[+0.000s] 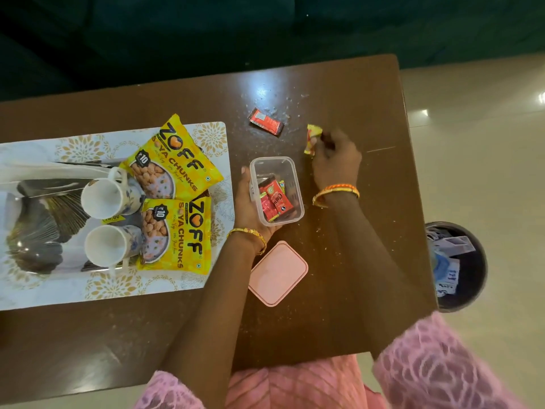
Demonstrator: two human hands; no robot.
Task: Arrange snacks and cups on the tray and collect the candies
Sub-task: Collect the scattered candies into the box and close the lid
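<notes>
We are collecting candies: our right hand (334, 156) pinches a yellow wrapped candy (312, 139), our left hand (250, 202) grips the clear plastic box (276, 191). Next we drop it inside.

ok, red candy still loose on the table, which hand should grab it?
Right. The right hand is nearer the red candy, though it first has to drop the yellow candy it pinches into the clear container. The left hand is busy holding that container.

pink patterned sleeves (442, 364), gold bangle (249, 236), orange bangle (336, 191)
</notes>
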